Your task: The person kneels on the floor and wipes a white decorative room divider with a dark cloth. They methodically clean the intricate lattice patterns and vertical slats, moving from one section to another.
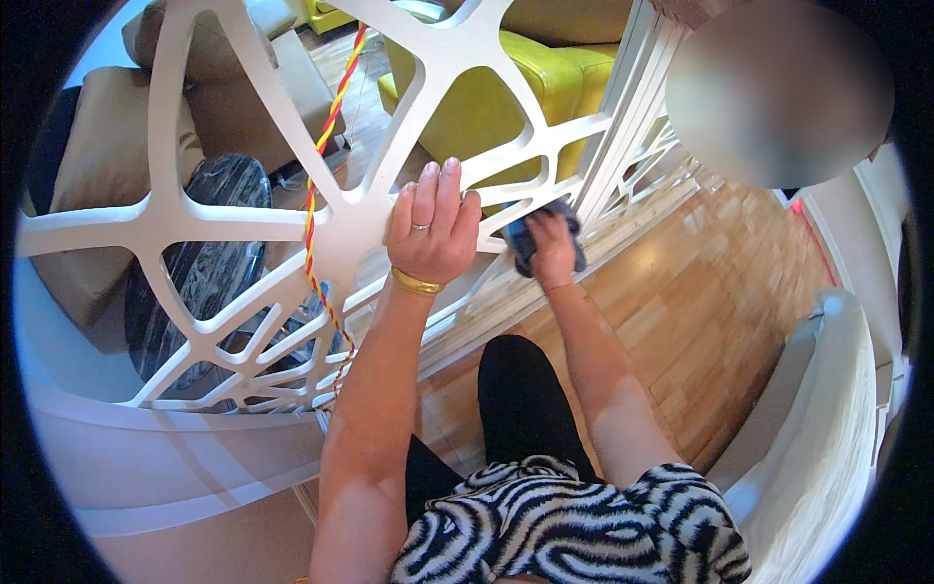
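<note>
A white lattice partition [343, 226] with rounded openings stands before me. My left hand [435, 226], wearing a ring and a gold bangle, lies palm down against it. The fingers are stretched out over a junction of its struts. Lower and to the right, my right hand [551, 244] presses a dark grey cloth [519, 237] against the lower part of the lattice, close to its side frame. The hand and cloth are slightly blurred, and the palm is hidden. A twisted red and yellow cord [336, 109] hangs down the lattice left of my left hand.
Behind the lattice are a yellow-green armchair [474, 109], a brown sofa [120, 139] and a dark marbled tabletop [197, 292]. Wooden flooring [693, 314] runs to the right. A pale covered seat [817, 394] stands at my right. A blurred-out round patch covers the upper right.
</note>
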Demonstrator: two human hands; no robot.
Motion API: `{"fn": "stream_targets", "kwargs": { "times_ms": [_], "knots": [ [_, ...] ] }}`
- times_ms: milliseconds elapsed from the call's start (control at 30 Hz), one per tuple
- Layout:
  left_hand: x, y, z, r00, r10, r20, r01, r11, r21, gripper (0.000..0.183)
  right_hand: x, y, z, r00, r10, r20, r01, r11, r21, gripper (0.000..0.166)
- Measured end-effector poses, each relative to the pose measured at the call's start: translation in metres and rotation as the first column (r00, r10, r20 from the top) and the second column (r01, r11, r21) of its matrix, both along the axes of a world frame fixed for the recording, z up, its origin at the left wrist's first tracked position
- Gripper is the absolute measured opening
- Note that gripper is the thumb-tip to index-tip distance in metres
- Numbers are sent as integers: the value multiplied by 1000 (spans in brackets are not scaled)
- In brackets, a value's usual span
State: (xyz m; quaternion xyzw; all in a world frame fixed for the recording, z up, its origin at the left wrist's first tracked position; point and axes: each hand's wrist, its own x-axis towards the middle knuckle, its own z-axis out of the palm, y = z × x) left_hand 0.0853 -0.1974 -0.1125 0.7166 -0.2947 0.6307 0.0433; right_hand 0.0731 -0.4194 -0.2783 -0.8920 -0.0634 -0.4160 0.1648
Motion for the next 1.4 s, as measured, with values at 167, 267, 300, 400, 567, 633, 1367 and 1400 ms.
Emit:
{"fn": "stream_targets", "kwargs": {
  "times_ms": [167, 267, 300, 400, 567, 633, 1367, 1400],
  "knots": [
    [-2, 0, 0, 1000, -18, -19, 18, 1000, 14, 6, -25, 68, -36, 999, -26, 30, 8, 873, 487, 51],
    [-3, 1, 2, 999, -31, -35, 32, 999, 21, 5, -26, 57, -41, 997, 77, 32, -75, 668, 740, 43],
    [-4, 0, 4, 999, -38, -38, 39, 999, 18, 5, -24, 47, -45, 992, 82, 100, -128, 492, 861, 39],
    [-5, -5, 6, 998, -55, -41, 55, 998, -2, 5, -10, -5, -45, 983, -31, 178, -172, 145, 974, 29],
    [-7, 1, 2, 989, -113, -99, 115, 993, 15, 6, 24, -24, 0, 995, -75, -59, 50, -121, 991, 20],
    [-10, 4, 0, 964, -228, -134, 233, 972, 26, 11, 25, 6, 17, 998, -66, -3, 5, 29, 1000, 24],
    [1, -45, -101, 940, 133, -314, -71, 977, 203, 13, 24, -4, -3, 988, -66, 141, -154, -298, 942, 29],
    [1, -44, -102, 941, 135, -309, -72, 976, 207, 13, 27, 2, -2, 989, -90, 115, -131, -198, 971, 30]
  ]
}}
